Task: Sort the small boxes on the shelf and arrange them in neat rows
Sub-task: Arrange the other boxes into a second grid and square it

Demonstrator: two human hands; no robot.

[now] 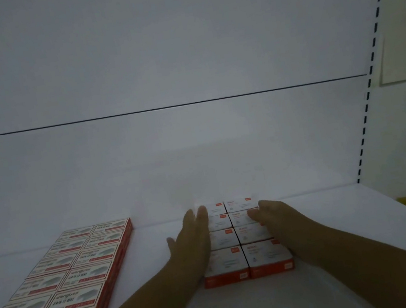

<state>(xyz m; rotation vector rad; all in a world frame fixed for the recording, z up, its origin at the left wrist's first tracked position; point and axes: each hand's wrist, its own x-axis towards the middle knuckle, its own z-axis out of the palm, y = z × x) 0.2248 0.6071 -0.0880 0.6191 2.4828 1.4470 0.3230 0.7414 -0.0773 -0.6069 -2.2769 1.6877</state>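
On shelf (146, 256), small boxes (224, 238) in rows

On the shelf (161, 267) lie two blocks of small boxes, well apart. The left block (64, 277) is two columns wide and five rows deep (stacked more than one layer high) and runs back to the back panel (170, 159). The right block (239, 257), right of centre, is two columns by four rows and also reaches back to the panel. The left hand (191, 240) lies flat against this block's left side. The right hand (273, 218) rests along its right side, fingers over the right column. A slotted upright (365, 112) stands at the shelf's far right corner.
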